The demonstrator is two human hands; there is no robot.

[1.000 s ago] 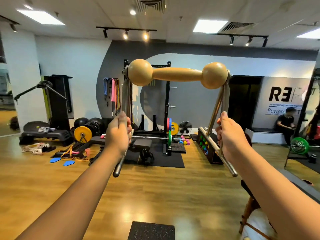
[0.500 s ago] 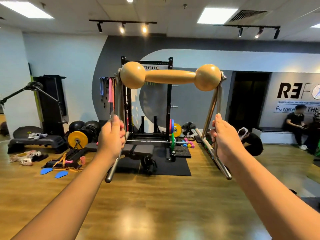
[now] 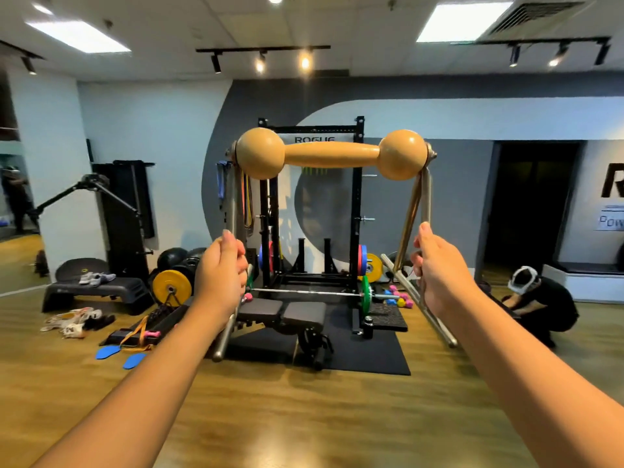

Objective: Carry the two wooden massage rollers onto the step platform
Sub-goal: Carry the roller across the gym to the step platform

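Both hands raised at arm's length. Left hand (image 3: 221, 268) fingers curled round the left metal bars (image 3: 232, 211); right hand (image 3: 439, 268) fingers curled round the right bars (image 3: 417, 211). One wooden roller (image 3: 331, 154) rides level between the bar tops, high and centre. Two bars show on each side, and spare ends splay below both fists, so a second frame seems to be in the grip; its wooden part is not visible, cannot confirm.

Step (image 3: 98, 288) sits far left on the floor, shoes (image 3: 96, 278) on its top.

Risks (judgement):
- Splayed lower bar ends could slip through the fists or scissor open, since each hand bundles more than one bar.
- The raised roller hides part of the path ahead.
- Shoes take part of the step top; a roller set on them could roll off the edge.

Room: open wood floor near and left-centre. Clutter near the step: loose shoes (image 3: 72, 324), blue pads (image 3: 121, 356), yellow plate (image 3: 172, 287). Bench (image 3: 283, 312) and rack (image 3: 312, 204) stand centre; a crouching person (image 3: 540, 302) right.
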